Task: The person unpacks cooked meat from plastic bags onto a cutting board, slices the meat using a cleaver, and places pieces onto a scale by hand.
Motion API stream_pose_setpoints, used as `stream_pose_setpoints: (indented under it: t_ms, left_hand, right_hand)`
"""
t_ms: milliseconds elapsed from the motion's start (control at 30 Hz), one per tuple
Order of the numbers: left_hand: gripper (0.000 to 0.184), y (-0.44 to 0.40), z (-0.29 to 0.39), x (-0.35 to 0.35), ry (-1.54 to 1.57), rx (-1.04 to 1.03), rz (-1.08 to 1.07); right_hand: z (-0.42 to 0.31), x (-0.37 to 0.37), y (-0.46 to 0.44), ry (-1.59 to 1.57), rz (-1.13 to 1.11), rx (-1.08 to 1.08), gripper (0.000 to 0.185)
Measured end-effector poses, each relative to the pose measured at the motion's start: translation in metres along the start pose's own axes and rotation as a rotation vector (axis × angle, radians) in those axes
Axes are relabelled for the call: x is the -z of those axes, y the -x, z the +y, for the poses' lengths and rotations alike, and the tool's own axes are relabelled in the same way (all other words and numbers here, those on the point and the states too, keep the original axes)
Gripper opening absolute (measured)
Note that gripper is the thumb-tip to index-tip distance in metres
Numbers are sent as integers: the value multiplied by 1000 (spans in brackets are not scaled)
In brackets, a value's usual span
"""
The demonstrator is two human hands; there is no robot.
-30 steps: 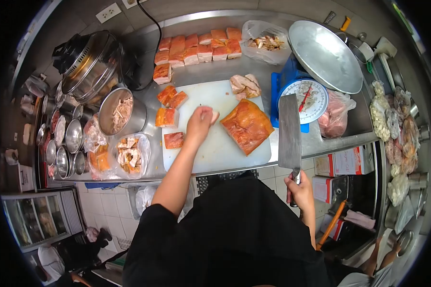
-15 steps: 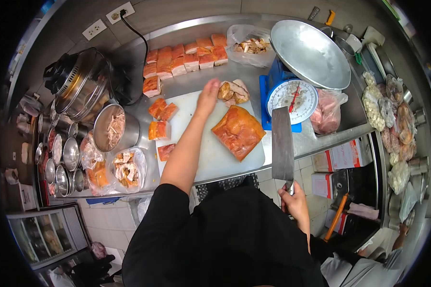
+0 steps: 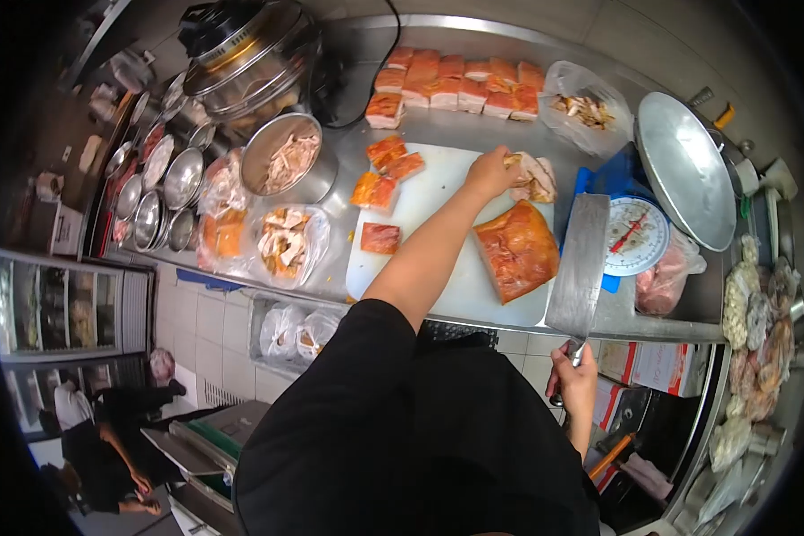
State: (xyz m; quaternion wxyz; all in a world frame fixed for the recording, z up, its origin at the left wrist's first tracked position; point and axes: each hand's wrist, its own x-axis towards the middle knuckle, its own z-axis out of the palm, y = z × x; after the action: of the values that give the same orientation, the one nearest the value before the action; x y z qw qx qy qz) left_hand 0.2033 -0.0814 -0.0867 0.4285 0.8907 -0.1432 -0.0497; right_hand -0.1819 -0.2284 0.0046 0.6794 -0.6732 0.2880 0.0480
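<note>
In the head view my right hand (image 3: 575, 382) grips the handle of a cleaver (image 3: 579, 268), its broad blade upright beside the scale. My left hand (image 3: 493, 173) reaches across the white cutting board (image 3: 438, 259), fingers closed at the edge of a small pile of cut meat pieces (image 3: 536, 181). One pale piece shows at the fingertips. To the right of my left forearm lies a large slab of orange-skinned pork (image 3: 516, 251). Smaller pork chunks (image 3: 381, 238) sit on and by the board's left side.
Rows of pork blocks (image 3: 456, 85) line the back of the steel counter. A bag of scraps (image 3: 586, 107) and a blue dial scale (image 3: 636, 237) stand right. A pot of meat (image 3: 288, 161) and a bag of pieces (image 3: 286, 246) are left. Another person (image 3: 107, 438) is at lower left.
My left hand has come down from above the board onto the cut meat pieces. The view has swung left, and the cleaver remains in my right hand.
</note>
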Motion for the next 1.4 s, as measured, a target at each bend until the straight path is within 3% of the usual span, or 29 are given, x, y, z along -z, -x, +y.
stream_pose_setpoints:
  t_ms: [133, 200, 267, 333, 433, 533, 667, 733, 867, 1000, 1067, 1133, 1200, 1233, 1400]
  left_hand:
    - [34, 66, -10, 43, 131, 35, 35]
    - [25, 115, -18, 60, 13, -8, -53]
    - [18, 163, -32, 56, -1, -59, 166]
    - [24, 195, -43, 63, -89, 3, 97]
    - [25, 211, -50, 63, -78, 31, 143]
    - [27, 206, -57, 63, -33, -95, 116]
    - [28, 202, -59, 58, -33, -93, 175]
    - [23, 213, -36, 67, 50, 125, 238]
    - [16, 222, -50, 59, 20, 76, 252]
    - [12, 223, -56, 53, 80, 2, 301]
    - [11, 224, -55, 50, 87, -12, 290]
    - [10, 224, -53, 51, 52, -17, 259]
    - [10, 228, -58, 49, 44, -32, 280]
    - [10, 227, -59, 49, 36, -56, 301]
    - [10, 246, -57, 62, 157, 41, 312]
  right_hand:
    - [1, 8, 5, 30, -27, -15, 19]
    - [-4, 9, 8, 130, -2, -24, 18]
    - [-20, 5, 13, 309, -3, -12, 19]
    - [-30, 0, 15, 491, 7, -3, 21]
    - [-40, -14, 9, 774, -142, 47, 37]
    - [-31, -26, -3, 845, -217, 151, 38]
    - [-38, -43, -7, 985, -239, 215, 36]
    - [-49, -49, 0, 956, -213, 287, 35]
    - [-58, -60, 7, 731, -146, 546, 34]
    - [-46, -75, -16, 765, -160, 548, 33]
    - [-12, -75, -47, 1156, -320, 313, 37]
    - [-27, -82, -50, 1157, -343, 260, 39]
    - [-43, -85, -41, 997, -391, 4, 38]
    - [-41, -83, -40, 995, -389, 4, 38]
    - [-64, -77, -11, 912, -223, 363, 33]
